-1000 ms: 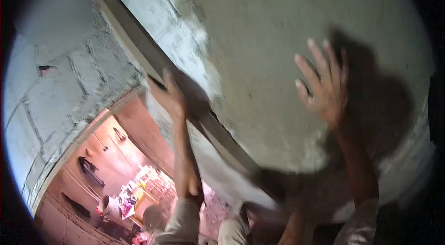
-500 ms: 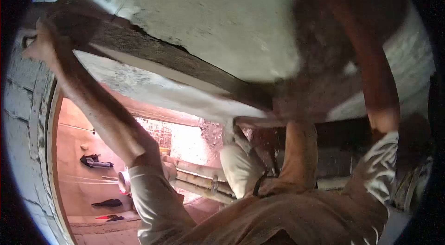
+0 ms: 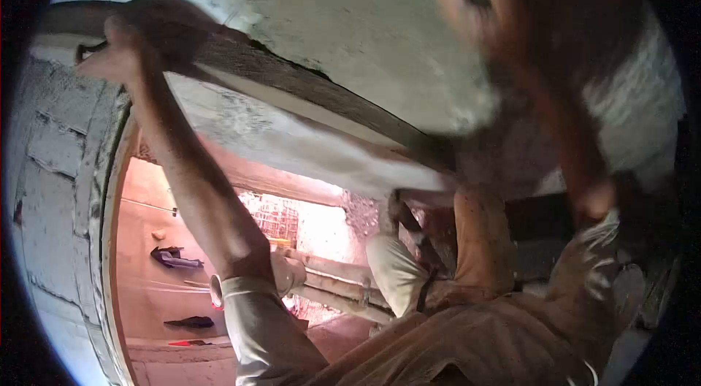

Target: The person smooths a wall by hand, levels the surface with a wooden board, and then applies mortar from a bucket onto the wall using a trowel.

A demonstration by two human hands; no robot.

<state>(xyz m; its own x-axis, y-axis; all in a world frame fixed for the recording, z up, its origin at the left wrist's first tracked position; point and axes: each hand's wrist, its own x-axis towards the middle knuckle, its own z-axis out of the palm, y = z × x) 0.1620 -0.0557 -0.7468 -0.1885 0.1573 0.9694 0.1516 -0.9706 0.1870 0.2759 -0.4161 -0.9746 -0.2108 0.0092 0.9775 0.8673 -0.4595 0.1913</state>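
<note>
My left hand (image 3: pixel 120 57) is raised at the upper left, by the end of a long dark beam-like edge (image 3: pixel 292 83). Its fingers are curled, with a small dark shape between thumb and fingers that I cannot identify. Raised high at the upper right, my right hand (image 3: pixel 475 10) is blurred and in front of the grey plastered surface (image 3: pixel 350 13). Its fingers look bent round something dark, whose kind does not show. Shadow covers much of the surface around that hand.
A wall with cracked blocks (image 3: pixel 58 159) runs down the left side. Through an opening, a pinkish lower area holds a white bucket-like container (image 3: pixel 288 273), dark cloth-like items (image 3: pixel 175 257) and long poles (image 3: pixel 343 287). My bent knees (image 3: pixel 482 240) show below.
The view has shifted, so the scene sits further right. My right hand has come down into view from the top edge. My left hand stays by the beam-like edge.
</note>
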